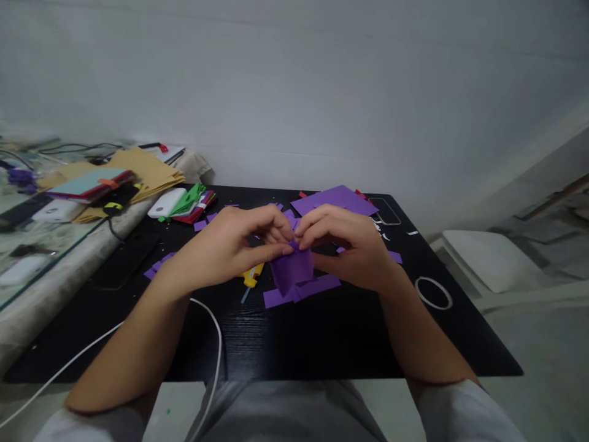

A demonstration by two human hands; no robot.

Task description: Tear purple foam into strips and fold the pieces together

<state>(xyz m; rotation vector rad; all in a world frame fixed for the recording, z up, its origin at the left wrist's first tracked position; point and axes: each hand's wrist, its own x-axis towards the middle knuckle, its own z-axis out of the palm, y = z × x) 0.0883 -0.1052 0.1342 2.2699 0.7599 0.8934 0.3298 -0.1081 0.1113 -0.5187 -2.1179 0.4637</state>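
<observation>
Between my two hands is a piece of purple paper (293, 272), its top edge pinched by the fingers of both. My left hand (251, 236) grips it with thumb and fingers from the left. From the right, my right hand (343, 236) pinches the same edge, its fingertips close to those of the left. Just under the held paper, purple paper strips (317, 286) lie on the black table (294, 350). Partly behind my left hand is a yellow tool (251, 277) with a bluish stick at its end; its kind is hard to make out.
A large purple sheet (338, 199) lies at the back. Green and red paper bundles (191, 202) sit back left beside a white device (166, 202). A white cable (216, 325) crosses the front left. A white ring (433, 293) lies right. Brown envelopes (142, 169) fill the left glass surface.
</observation>
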